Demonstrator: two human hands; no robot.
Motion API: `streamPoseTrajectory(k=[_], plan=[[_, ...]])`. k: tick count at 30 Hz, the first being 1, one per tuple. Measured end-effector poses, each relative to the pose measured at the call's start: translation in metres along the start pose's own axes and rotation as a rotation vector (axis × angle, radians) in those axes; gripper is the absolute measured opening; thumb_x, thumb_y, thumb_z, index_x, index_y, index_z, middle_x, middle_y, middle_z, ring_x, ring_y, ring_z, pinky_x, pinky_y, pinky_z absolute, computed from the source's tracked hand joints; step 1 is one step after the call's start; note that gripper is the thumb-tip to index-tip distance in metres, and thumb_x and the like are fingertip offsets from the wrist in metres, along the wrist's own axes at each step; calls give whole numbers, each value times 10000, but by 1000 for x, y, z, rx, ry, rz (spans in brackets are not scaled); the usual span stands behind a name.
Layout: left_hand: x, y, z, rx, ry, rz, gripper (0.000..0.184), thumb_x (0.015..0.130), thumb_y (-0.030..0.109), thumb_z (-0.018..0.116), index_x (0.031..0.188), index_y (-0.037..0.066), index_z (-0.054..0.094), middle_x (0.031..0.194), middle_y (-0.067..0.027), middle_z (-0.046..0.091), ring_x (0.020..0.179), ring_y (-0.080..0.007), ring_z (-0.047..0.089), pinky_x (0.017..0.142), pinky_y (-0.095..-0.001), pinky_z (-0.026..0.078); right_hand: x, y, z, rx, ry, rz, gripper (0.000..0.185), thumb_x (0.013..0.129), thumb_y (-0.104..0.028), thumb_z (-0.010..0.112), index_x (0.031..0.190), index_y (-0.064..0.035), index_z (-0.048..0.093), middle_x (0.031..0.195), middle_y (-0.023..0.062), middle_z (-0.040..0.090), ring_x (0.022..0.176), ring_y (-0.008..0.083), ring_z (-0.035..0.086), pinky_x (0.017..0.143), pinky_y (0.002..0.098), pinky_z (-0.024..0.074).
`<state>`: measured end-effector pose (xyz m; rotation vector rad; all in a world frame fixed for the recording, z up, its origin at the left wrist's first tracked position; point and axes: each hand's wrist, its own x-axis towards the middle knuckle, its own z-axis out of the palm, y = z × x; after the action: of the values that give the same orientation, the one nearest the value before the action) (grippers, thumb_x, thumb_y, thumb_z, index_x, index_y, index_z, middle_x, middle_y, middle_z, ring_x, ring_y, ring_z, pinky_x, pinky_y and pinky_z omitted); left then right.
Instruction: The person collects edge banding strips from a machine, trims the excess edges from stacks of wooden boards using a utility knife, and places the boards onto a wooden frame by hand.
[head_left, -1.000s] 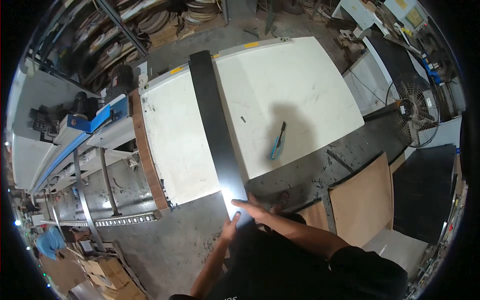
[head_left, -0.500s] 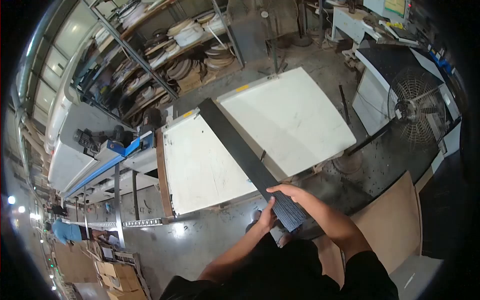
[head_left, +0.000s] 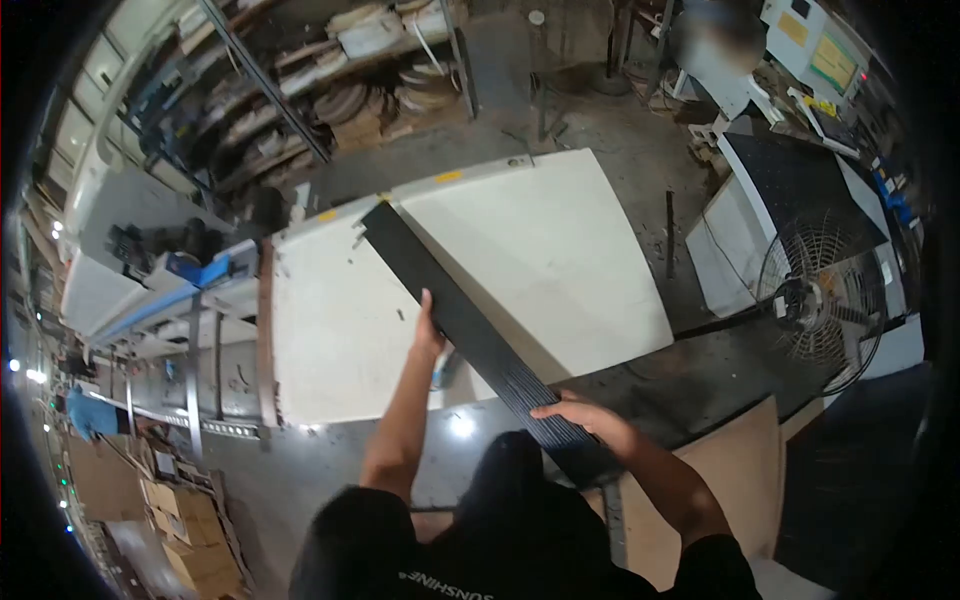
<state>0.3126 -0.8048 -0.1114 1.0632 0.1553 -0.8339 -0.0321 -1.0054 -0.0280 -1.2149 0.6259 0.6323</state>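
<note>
A bundle of long, thin black strips [head_left: 475, 325] slants across the white work table [head_left: 335, 345], its far end over the table's back half and its near end close to my body. My left hand [head_left: 428, 325] grips the bundle's left edge around the middle, thumb up along the side. On the near part, my right hand [head_left: 588, 416] is closed over the right edge, with fingers on the layered strips. Under the bundle, next to my left wrist, a small blue-and-white item [head_left: 441, 370] shows partly; I cannot make out its kind.
A caged floor fan [head_left: 822, 300] stands at the right. Shelves with coiled edging rolls [head_left: 345, 100] line the back. To the left is a machine with a blue rail [head_left: 195, 283]. Cardboard boxes [head_left: 190, 520] sit lower left, brown panels [head_left: 715, 480] lower right. A person in blue [head_left: 92, 412] is far left.
My left hand has moved from the near end up to the middle of the bundle. My right hand keeps its hold near the end. The view has shifted, and a person now shows at the upper right.
</note>
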Motion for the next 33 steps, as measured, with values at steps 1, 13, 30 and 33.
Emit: streamPoseTrajectory(k=[1, 13, 30, 33], plan=[[13, -3, -6, -49, 23, -62, 975, 931, 784, 665, 1587, 76, 523, 1590, -151, 576, 1503, -344, 480, 1268, -524, 340, -7, -4, -9, -99, 63, -29, 925, 834, -386, 932, 1519, 82, 521, 1469, 238, 633, 1363, 322, 605, 1154, 418, 468], [-90, -54, 81, -474, 54, 67, 861, 973, 708, 670, 1587, 125, 513, 1602, -92, 553, 1490, -337, 475, 1279, -538, 321, -75, -28, -166, -1017, 171, -259, 1281, 721, -692, 915, 1577, 93, 375, 1559, 355, 480, 1474, 484, 471, 1231, 520, 396], [-140, -292, 260, -909, 424, 491, 895, 837, 641, 832, 1538, 156, 559, 1589, -45, 556, 1468, -284, 494, 1290, -455, 365, -16, -216, -397, -1744, -373, -461, 1069, 729, -484, 951, 1522, 30, 450, 1422, 195, 550, 1384, 353, 500, 1151, 470, 368], [-131, -319, 279, -1001, 505, 392, 911, 782, 643, 872, 1501, 159, 592, 1507, -47, 616, 1420, -283, 528, 1234, -437, 408, -11, -229, -424, -1804, -377, -582, 1016, 694, -465, 965, 1452, 20, 492, 1310, 179, 565, 1302, 348, 528, 1086, 458, 387]])
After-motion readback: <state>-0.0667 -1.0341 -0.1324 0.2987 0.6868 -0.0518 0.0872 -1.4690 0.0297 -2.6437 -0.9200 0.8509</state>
